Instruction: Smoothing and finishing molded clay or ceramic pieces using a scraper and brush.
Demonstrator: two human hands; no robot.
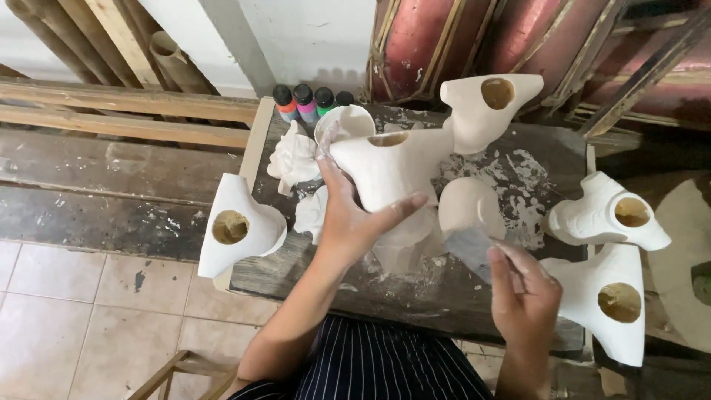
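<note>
Left hand (346, 222) grips a white plaster figure (404, 167) from below, held above the table (415, 289) | Right hand (524, 296) pinches a grey sheet (469, 248), maybe sandpaper, hard to tell | Around: more hollow plaster figures (238, 226), paint bottles (305, 102) behind, partly hidden | Figure's lower part concealed by the palm.
</note>
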